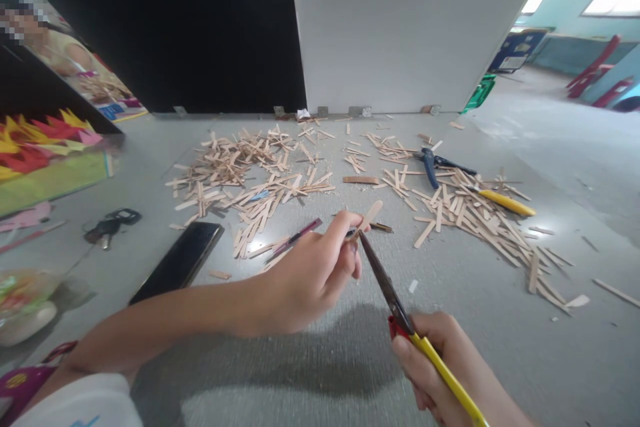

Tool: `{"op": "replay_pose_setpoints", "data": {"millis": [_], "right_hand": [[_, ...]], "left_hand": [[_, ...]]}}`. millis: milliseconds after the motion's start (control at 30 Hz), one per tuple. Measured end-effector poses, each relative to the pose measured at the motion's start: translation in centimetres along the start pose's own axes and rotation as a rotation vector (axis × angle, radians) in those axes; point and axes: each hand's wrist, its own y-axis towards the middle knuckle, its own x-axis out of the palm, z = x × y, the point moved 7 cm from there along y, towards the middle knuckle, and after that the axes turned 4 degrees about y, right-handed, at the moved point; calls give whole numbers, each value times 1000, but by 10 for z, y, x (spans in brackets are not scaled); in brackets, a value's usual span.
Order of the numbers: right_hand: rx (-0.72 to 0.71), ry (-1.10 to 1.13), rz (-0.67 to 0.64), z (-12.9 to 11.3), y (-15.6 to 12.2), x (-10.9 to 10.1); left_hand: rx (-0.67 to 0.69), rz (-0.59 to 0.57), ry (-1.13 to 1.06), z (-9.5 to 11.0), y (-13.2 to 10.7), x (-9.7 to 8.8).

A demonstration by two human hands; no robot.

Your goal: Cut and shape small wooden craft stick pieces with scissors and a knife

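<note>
My left hand [320, 270] pinches a wooden craft stick [371, 215] between thumb and fingers, its rounded end sticking up. My right hand [440, 360] is wrapped around a pair of scissors [387, 280] with dark blades and a yellow and red handle. The blade tips meet the stick close to my left fingertips; whether they touch it or cut into it I cannot tell. Beyond both hands, loose craft sticks [260, 210] and cut pieces lie in a scattered heap. A purple pen-like thing [300, 232] lies just behind my left hand.
More sticks [480, 227] spread to the right, with dark blue-handled pliers [430, 167] and a yellow-handled tool [505, 202] among them. A black phone [177, 260] and keys [113, 225] lie left. Upright black [175, 27] and grey panels [390, 27] close off the back. Another person sits far left.
</note>
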Motion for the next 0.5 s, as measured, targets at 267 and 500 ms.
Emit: {"op": "replay_pose_setpoints", "data": {"millis": [267,500], "right_hand": [[31,-46,-60,-14,2,5],[65,-56,-93,-24,1,6]], "left_hand": [[21,-7,37,0,1,-1],[0,-25,70,-8,0,-1]]}}
